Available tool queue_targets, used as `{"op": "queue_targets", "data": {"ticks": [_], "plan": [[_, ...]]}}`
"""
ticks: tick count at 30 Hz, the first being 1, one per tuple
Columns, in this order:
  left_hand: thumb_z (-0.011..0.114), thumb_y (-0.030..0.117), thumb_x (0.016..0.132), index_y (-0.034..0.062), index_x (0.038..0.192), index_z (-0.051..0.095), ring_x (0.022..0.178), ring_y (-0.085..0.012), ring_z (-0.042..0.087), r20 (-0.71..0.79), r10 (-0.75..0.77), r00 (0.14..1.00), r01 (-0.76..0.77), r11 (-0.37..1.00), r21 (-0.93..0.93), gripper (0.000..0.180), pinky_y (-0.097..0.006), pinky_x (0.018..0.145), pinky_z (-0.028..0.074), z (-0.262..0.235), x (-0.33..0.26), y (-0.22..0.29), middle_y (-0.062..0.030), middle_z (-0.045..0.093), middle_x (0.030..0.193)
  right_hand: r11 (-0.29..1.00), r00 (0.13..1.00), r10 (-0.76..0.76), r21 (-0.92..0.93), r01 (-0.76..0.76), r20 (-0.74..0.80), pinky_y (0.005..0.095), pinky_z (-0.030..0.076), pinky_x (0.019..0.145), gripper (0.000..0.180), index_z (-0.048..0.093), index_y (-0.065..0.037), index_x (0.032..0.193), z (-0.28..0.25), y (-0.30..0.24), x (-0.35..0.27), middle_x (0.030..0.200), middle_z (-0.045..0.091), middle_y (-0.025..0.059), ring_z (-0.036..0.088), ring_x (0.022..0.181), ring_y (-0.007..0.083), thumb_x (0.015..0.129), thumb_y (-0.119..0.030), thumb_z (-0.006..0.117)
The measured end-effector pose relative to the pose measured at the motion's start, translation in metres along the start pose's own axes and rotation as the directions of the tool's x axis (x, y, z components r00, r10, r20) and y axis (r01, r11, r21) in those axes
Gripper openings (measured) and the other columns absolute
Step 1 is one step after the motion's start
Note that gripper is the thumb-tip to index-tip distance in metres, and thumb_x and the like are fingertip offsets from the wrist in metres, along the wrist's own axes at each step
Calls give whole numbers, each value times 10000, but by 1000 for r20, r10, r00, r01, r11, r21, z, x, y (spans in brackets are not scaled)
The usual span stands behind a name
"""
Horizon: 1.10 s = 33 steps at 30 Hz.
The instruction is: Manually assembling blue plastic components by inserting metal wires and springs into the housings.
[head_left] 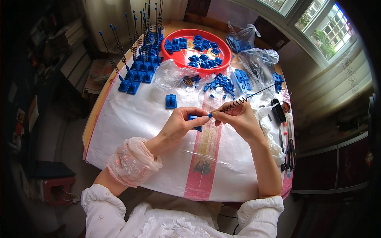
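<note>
My left hand (179,123) is closed around a small blue plastic base (197,128), which is partly covered by the fingers. My right hand (241,122) pinches a black coil spring (237,103) with a straight rod running up to the right. Between the fingertips of both hands shows a small blue tip (209,116); whether it is joined to the base or to the spring is unclear. Just beyond my left hand, another blue base (171,102) lies by itself on the white sheet (131,119).
Finished-looking spring pieces on blue bases (139,73) stand at the back left. A red basin (166,59) holds several blue parts. Nearer lie a pile of small blue pieces (220,84), a clear plastic bag (174,75) and a clear box (243,81). Scissors (290,154) rest at the right edge.
</note>
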<state>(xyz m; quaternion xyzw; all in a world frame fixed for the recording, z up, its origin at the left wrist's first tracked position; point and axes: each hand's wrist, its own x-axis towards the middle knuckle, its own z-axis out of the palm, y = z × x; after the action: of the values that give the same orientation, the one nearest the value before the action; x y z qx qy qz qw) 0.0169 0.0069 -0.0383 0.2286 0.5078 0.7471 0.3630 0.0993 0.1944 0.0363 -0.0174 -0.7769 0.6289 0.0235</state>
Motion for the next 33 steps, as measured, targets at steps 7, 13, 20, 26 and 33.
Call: {"op": "queue_targets", "data": {"ticks": [7,13,20,26,33], "plan": [[706,89,897,-27,1085,678,874,-108,664,17,12,1000,-11,1000,-6,223,-229,785,545,0,1,-1,-91,698,987,1000,1000,6,-20,-7,-9,251,534,625,128,731,55,892,-1,-1,0,764,716,81,683,693,127,834,-59,738],[705,82,895,-30,1089,677,877,-110,666,17,11,1000,-11,1000,-16,226,-234,787,548,0,1,-1,-95,699,988,1000,1000,3,-1,-3,-9,251,534,627,122,732,51,890,-1,-1,0,764,717,78,683,691,127,836,-58,736],[708,90,895,-31,1080,681,864,-113,667,6,13,1000,-13,1000,4,222,-234,771,546,0,1,-2,-93,701,978,1000,1000,-4,8,4,1,255,536,622,111,728,49,885,-1,-1,0,771,716,78,684,697,127,840,-53,733],[682,122,924,-23,1078,685,851,-107,664,15,-6,1000,7,1000,-23,212,-227,754,544,0,1,-2,-86,701,965,1000,1000,-3,8,3,0,255,537,621,110,729,50,884,0,1,0,768,718,81,683,689,128,840,-51,732],[560,166,998,-16,1085,677,850,-83,658,39,-42,998,48,986,-160,232,-212,790,529,1,2,0,-52,693,956,1000,1000,-6,-2,6,-2,251,535,623,121,730,53,882,-1,1,1,766,718,82,682,686,127,837,-58,735]]}}
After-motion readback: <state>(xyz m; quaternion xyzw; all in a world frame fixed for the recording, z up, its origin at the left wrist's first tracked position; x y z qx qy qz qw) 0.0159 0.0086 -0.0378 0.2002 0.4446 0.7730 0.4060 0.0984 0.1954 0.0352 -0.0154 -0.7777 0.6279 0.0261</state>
